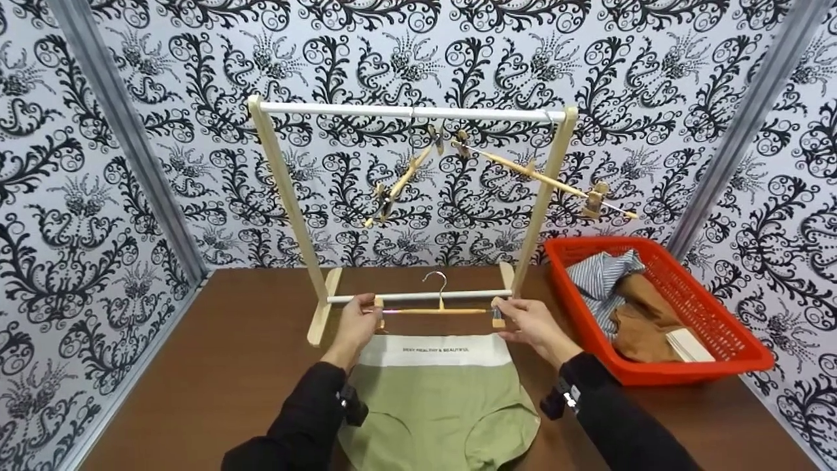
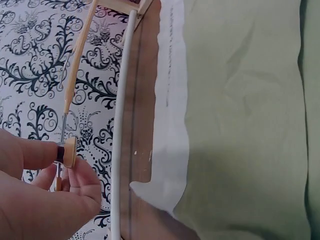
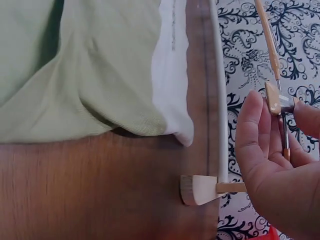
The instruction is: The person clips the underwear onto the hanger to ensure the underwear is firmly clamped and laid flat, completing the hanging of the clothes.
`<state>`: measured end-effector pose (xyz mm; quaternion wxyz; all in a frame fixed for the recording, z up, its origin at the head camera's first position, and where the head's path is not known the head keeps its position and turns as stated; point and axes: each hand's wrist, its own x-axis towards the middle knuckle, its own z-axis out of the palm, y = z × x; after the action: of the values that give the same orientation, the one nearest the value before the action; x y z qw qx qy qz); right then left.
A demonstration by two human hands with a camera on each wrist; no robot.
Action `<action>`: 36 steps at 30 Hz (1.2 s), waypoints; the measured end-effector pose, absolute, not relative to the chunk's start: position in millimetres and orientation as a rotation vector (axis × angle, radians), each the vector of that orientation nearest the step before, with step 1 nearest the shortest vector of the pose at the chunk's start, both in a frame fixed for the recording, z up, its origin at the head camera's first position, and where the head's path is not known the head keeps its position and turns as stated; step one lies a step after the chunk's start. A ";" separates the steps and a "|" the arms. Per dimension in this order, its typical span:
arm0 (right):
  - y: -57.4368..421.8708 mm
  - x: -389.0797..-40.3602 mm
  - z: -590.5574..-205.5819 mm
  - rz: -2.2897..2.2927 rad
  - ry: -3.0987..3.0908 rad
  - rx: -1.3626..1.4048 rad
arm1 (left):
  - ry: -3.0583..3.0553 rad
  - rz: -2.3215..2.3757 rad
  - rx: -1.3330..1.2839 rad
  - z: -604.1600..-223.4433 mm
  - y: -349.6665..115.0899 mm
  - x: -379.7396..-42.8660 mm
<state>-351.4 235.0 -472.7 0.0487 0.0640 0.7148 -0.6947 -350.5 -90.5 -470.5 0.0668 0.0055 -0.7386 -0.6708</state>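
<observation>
A wooden clip hanger (image 1: 418,311) with a metal hook is held level between both hands, just above the waistband of green underwear (image 1: 435,399). My left hand (image 1: 361,324) pinches the clip at the hanger's left end; the left wrist view shows thumb and fingers around this clip (image 2: 70,152). At the other end my right hand (image 1: 533,324) grips the second clip (image 3: 273,98) between thumb and fingers. The underwear lies flat on the table, its white printed waistband (image 1: 435,350) toward the hanger. In both wrist views the clips stand apart from the fabric.
Behind the hands stands a wooden rack with a white top rail (image 1: 405,111) and a lower rail (image 1: 418,296). Two more clip hangers, one left (image 1: 409,176) and one right (image 1: 533,171), hang from it. A red basket (image 1: 693,374) with folded clothes (image 1: 644,314) sits at right.
</observation>
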 end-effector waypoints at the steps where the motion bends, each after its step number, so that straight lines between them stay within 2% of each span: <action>1: 235.0 -352.1 -474.6 -2.116 2.179 0.205 | -2.236 -2.016 0.027 -472.3 -89.4 -351.7; 9: 230.4 -356.2 -489.3 -2.126 2.167 0.251 | -2.299 -1.921 0.092 -492.8 -89.8 -355.1; 19: 223.0 -353.0 -504.7 -2.010 2.322 0.180 | -2.530 -1.529 0.109 -504.6 -99.5 -346.5; 36: 219.3 -356.3 -511.2 -1.437 2.952 -0.046 | -2.572 -1.380 0.024 -508.4 -94.0 -348.2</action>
<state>-356.3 219.3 -511.2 -0.0708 -0.0140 0.8968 -0.4364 -348.2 -94.0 -508.4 0.1110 0.0081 -0.8757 -0.4699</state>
